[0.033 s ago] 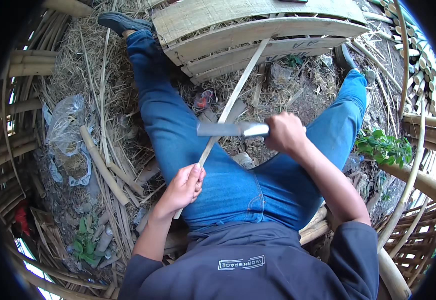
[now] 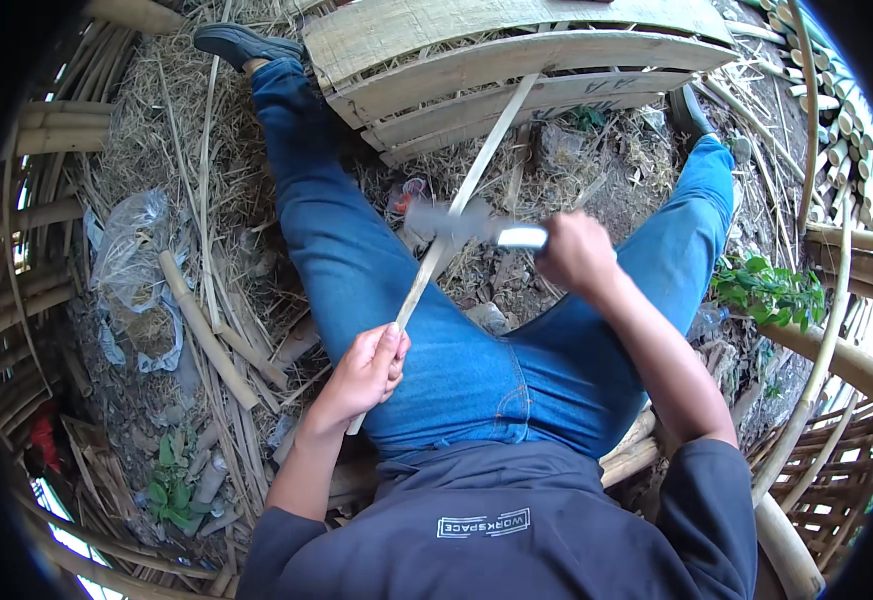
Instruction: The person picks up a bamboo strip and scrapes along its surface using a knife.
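Observation:
My left hand is closed round the lower part of a long pale bamboo strip, above my left thigh. The strip slants up and to the right, its far end meeting the wooden crate. My right hand grips the handle of a knife, over the gap between my legs. Its broad blade is smeared by motion and lies across the middle of the strip. Whether the edge touches the strip I cannot tell.
The slatted crate stands between my feet. Cut bamboo poles are stacked at the far right. On the left lie a clear plastic bag and a short bamboo piece among straw. A leafy plant grows beside my right leg.
My right hand has moved slightly right and away from me, and the knife blade has shifted a little farther up along the strip. My left hand and the strip stay nearly still.

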Demonstrator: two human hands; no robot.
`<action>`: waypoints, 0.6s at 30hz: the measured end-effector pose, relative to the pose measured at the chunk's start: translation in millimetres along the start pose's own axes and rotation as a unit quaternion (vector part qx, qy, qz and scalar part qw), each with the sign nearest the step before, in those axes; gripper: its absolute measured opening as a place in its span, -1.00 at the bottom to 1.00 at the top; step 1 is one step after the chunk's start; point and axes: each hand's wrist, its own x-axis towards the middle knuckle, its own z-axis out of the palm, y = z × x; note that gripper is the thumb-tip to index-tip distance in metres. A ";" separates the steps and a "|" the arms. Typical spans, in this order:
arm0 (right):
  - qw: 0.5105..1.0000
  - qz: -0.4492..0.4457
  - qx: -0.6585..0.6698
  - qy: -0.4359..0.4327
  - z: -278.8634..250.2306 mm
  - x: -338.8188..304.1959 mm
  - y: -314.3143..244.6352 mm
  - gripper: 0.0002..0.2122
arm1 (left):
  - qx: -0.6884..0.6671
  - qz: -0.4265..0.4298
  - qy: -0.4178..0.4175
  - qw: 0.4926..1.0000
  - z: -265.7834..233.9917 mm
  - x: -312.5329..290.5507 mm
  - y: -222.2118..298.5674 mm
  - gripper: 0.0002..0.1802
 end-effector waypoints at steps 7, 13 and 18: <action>0.996 -0.049 -0.043 -0.057 -27.3 -3.8 -9.9 -0.84 | 0.041 0.026 -0.001 0.999 0.2 0.8 -6.2 -0.57; 0.998 -0.043 -0.038 0.000 -34.5 3.2 -3.1 -0.86 | 0.059 0.022 0.018 0.998 2.5 2.2 -6.5 -0.57; 0.992 0.016 -0.050 0.112 -35.7 34.2 29.6 -0.86 | 0.107 0.053 0.035 0.992 5.1 5.1 -7.8 -0.56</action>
